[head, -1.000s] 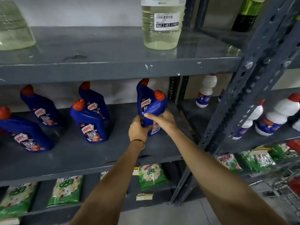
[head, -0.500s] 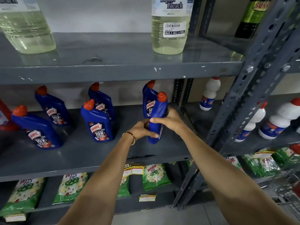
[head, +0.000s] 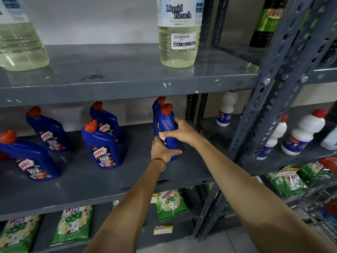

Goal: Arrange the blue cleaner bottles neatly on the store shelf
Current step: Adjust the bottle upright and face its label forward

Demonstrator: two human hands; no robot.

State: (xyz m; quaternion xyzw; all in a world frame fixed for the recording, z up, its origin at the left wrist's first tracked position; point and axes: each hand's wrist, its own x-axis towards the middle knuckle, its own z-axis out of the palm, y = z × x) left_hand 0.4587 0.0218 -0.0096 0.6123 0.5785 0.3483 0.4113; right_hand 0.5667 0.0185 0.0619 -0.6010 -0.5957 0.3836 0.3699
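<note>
Both hands are gripping one blue cleaner bottle [head: 166,125] at the right end of the middle shelf [head: 109,179]. The right hand [head: 182,131] is wrapping around the bottle's body from the right, its fingers [head: 166,133] curling across the front label. The left hand [head: 161,151] is holding the lower part from the left – its thumb is lying across the front near the base, and its other fingers are hidden behind the bottle. A thin bangle [head: 160,162] is circling the left wrist. The bottle is standing upright with its red cap [head: 166,108] on top; whether its base is touching the shelf cannot be determined, as the left hand is covering it.

A second blue bottle [head: 156,108] is standing directly behind the held one, mostly hidden. Four more blue bottles are standing on the same shelf to the left – a front one [head: 103,145] with another [head: 105,119] just behind it, one further left at the back [head: 48,131], and one at the far left front [head: 30,157].

On the upper shelf [head: 118,83], a bleach bottle [head: 179,31] is standing above the hands. White bottles [head: 303,132] are sitting on the neighbouring rack to the right. Green detergent packets [head: 170,204] are lying on the lower shelf.
</note>
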